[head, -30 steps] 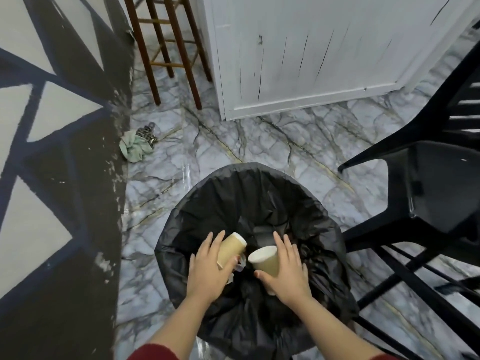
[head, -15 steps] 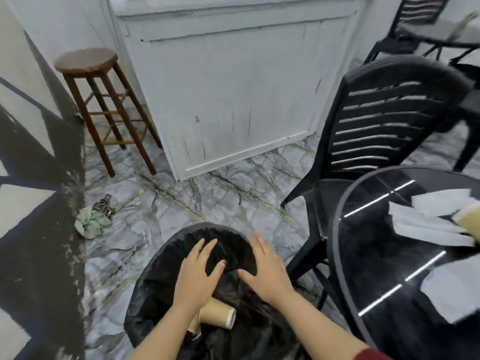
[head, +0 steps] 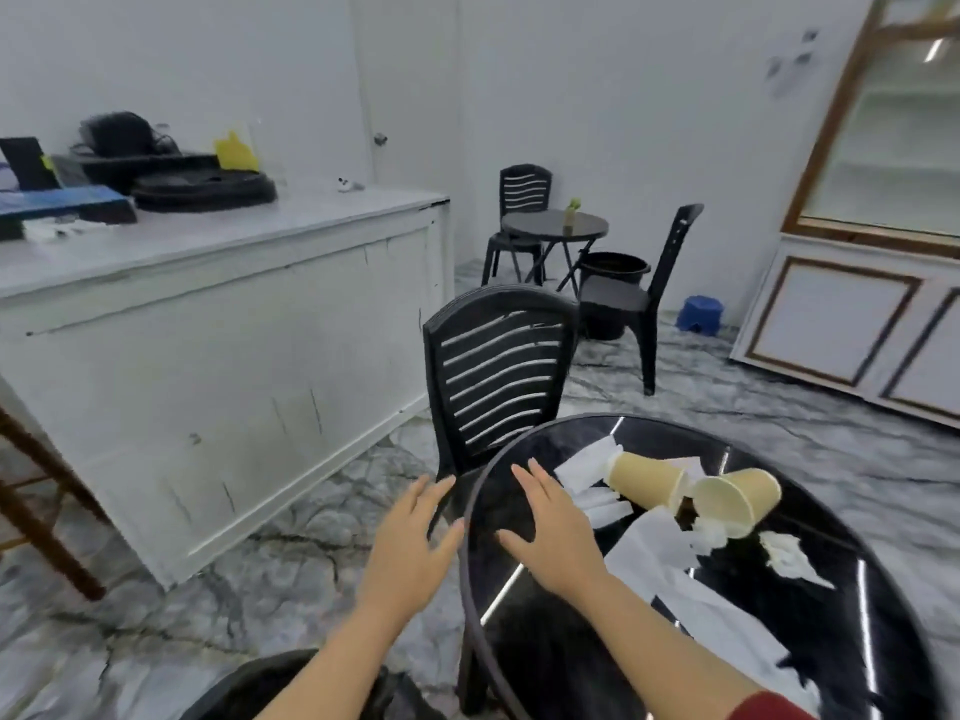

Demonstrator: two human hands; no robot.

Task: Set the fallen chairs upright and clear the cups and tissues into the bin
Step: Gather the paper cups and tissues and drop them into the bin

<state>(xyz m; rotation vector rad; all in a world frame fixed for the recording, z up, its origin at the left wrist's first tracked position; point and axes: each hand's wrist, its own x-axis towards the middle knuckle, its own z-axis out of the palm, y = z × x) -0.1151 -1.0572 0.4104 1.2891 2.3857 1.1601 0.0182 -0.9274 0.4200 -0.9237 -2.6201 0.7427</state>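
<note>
Two tan paper cups lie on their sides on the round black glass table [head: 545,631]: one cup [head: 644,479] further left, the other cup [head: 737,498] to its right. White tissues [head: 670,553] are scattered around them, with a crumpled one [head: 789,556] further right. My left hand [head: 410,543] hovers open beside the table's left rim, empty. Just over the table's near-left part, my right hand [head: 553,527] is spread open and holds nothing. An upright black chair [head: 498,376] stands behind the table. The black bin's rim [head: 280,678] shows at the bottom edge.
A long white counter [head: 218,324] with clutter on top runs along the left. A wooden stool leg [head: 47,517] is at far left. Behind stand a second round table [head: 556,228], two upright black chairs [head: 628,298], a black tub [head: 613,272] and a blue step stool [head: 698,314].
Both cups left my hands and dropped into the bin. My view swung up and right from the bin to the table, and both empty hands rose toward its rim.
</note>
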